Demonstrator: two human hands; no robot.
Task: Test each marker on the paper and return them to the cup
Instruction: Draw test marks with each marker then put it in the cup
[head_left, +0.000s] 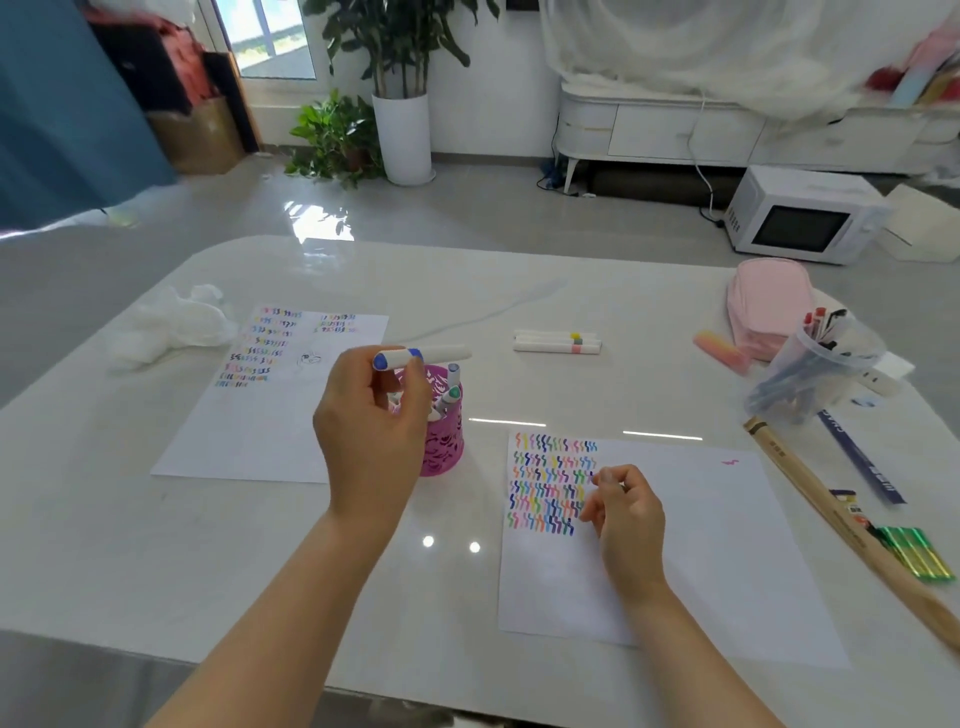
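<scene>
1. Right now the left hand (371, 421) is raised over the pink cup (441, 447), its grip closed round a blue-capped marker (441, 356) held level, blue end pointing left.
2. That cup stands on the tabletop (467, 291) between two sheets, just beside the right edge of the left paper (249, 415); other markers (449, 395) lean inside it.
3. My right hand (626, 512) rests on the right paper (701, 545), at the right edge of the block of coloured squiggles. Its fingers are curled, thumb to forefinger; it may be pinching something small, but I cannot tell.
4. Between the cup and the right paper's left edge runs a bare strip of tabletop, open enough to pass a hand through.
5. Three loose markers (556, 343) lie side by side beyond that strip, well apart from both hands.
6. Along the right side it is crowded: a wooden stick (831, 525) runs slantwise near the paper's right edge, with a clear tub of pens (815, 374) and a pink pouch (769, 306) beyond it.
7. A crumpled tissue (166, 327) sits by the left paper's far corner, near the tabletop's left edge.
</scene>
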